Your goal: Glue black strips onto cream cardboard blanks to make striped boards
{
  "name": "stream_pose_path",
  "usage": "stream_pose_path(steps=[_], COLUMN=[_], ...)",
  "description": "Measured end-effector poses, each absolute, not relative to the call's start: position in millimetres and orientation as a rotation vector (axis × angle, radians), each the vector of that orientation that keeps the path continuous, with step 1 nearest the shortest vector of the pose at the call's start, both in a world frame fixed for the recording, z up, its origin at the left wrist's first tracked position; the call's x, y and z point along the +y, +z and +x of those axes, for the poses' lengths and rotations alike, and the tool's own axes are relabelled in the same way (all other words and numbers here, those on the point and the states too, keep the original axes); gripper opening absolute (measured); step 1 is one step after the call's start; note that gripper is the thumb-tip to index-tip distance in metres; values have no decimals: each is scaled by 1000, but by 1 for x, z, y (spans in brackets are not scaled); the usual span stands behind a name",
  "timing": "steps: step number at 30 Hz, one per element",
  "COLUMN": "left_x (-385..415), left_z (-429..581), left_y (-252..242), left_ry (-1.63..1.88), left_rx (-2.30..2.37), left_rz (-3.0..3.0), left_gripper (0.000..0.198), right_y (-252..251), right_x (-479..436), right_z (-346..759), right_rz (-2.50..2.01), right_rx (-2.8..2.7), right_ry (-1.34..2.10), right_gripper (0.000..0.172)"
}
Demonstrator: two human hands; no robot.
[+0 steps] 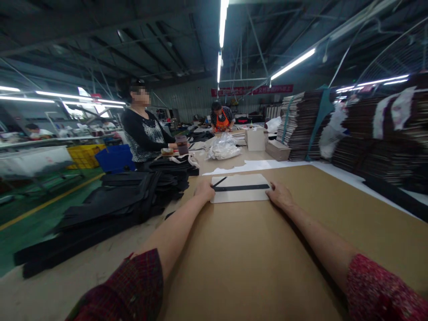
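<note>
A pale, flat board [239,195] lies on the brown table surface in front of me, a black strip [242,187] running lengthwise across it. My left hand [204,191] is closed at the board's left edge, gripping the strip's left end. From the same hand a thin dark stick-like piece [220,181] points up and right over the board; its kind is unclear. My right hand [280,194] pinches the strip's other end at the board's right edge, thumb and finger close together.
Black fabric pieces [133,196] are piled at left. Beyond the board lie white sheeting [261,165] and a clear plastic bag [224,147]. Tall bundled stacks [301,125] stand at right, near a dark roll [394,196]. One person [145,129] stands left, another [221,118] leans over the far end.
</note>
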State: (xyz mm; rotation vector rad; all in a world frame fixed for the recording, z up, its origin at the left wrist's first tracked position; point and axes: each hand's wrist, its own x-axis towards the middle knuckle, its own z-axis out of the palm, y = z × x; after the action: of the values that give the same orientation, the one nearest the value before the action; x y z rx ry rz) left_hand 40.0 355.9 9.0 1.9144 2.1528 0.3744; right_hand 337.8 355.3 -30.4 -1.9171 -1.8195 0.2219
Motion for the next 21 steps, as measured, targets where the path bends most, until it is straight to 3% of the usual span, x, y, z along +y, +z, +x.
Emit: stream_pose_path(steps=[10, 15, 21], left_x=[156, 53, -61], left_z=[-1, -13, -10], left_y=[39, 43, 37], left_ry=[316, 298, 265], left_rx=[2009, 1876, 1783], left_rz=[1858, 1874, 1909], left_gripper=[24, 8, 31], right_y=[-21, -28, -46], right_x=[159, 45, -73], right_z=[320, 327, 341], right_rz=[-1830, -1794, -1757], right_rx=[-1894, -1922, -1912], right_ry=[282, 272, 137], right_gripper=[42, 44, 46])
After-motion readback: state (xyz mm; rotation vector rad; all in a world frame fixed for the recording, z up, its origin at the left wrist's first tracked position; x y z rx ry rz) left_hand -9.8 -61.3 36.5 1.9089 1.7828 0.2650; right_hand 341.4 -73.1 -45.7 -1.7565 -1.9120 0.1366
